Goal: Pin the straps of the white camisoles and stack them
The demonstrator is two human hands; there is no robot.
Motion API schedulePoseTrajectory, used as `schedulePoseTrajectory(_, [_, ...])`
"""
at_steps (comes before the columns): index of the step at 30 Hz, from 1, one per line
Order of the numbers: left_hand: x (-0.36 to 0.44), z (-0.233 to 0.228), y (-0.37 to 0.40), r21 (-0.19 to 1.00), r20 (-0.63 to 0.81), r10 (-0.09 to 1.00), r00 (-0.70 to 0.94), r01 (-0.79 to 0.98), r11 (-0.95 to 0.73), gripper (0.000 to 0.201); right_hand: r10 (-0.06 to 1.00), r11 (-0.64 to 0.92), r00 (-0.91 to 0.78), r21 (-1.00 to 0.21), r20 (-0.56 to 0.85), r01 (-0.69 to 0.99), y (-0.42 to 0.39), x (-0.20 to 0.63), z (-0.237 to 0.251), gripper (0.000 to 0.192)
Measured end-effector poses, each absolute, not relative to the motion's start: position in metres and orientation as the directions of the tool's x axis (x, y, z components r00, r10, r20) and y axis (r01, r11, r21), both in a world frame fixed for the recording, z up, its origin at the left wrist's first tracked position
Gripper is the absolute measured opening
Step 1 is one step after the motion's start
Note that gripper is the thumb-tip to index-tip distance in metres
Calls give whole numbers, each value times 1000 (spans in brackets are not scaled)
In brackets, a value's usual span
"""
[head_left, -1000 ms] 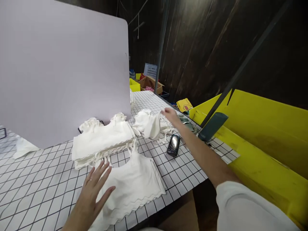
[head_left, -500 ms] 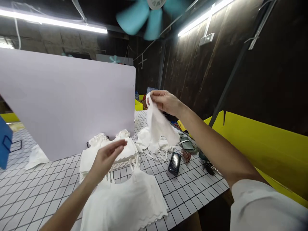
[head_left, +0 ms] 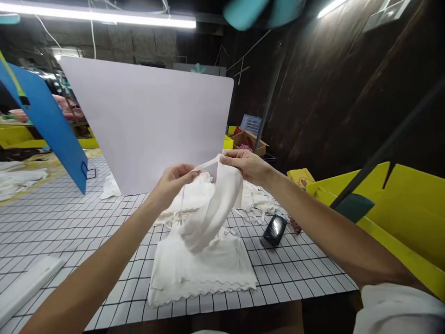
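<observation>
Both my hands hold one white crop top [head_left: 212, 208] up in the air above the table. My left hand [head_left: 173, 182] pinches its top edge on the left, my right hand [head_left: 245, 165] pinches it on the right, and the cloth hangs twisted between them. Right below it lies a flat stack of white tops [head_left: 203, 269] with scalloped hems on the checked tabletop [head_left: 104, 232]. A second pile of white tops [head_left: 255, 199] sits behind, partly hidden by the raised garment.
A lilac board [head_left: 149, 125] stands upright behind the piles. A blue panel [head_left: 48, 120] leans at the left. A black glossy case [head_left: 274, 229] lies right of the stack. Yellow bins [head_left: 399, 204] line the right side, and a white strip [head_left: 28, 283] lies near left.
My right hand lifted a white top off the far pile and brought it over the near stack. My left hand rose from the stack and took hold of its other edge.
</observation>
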State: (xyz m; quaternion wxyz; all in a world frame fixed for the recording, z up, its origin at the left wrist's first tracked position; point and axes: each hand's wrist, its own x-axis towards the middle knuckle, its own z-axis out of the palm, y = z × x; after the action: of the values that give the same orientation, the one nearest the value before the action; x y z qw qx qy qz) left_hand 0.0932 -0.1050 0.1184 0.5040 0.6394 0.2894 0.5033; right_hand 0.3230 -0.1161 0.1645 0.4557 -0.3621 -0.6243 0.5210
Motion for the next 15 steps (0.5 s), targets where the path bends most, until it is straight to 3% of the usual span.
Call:
schedulePoseTrajectory(2, [90, 116, -110, 866, 501, 860, 100, -38, -499, 26, 936, 180, -295, -981, 193, -73, -113, 317, 160, 40])
schedulePoseTrajectory(4, [94, 111, -117, 840, 542, 833, 114, -50, -540, 31, 932, 201, -282, -973, 227, -117, -109, 309, 155, 40])
schedulePoseTrajectory(7, [107, 100, -125, 940, 339, 806, 484, -138, -312, 36, 909, 297, -265, -945, 323, -134, -104, 299, 150, 42])
schedulePoseTrajectory(9, [112, 93, -126, 978, 209, 753, 624, -134, -161, 33, 891, 379, -232, -920, 391, -98, -101, 298, 150, 43])
schedulePoseTrajectory(15, [108, 94, -117, 970, 48, 780, 624, -216, 113, 35, 898, 422, -129, -906, 422, -27, -91, 307, 151, 43])
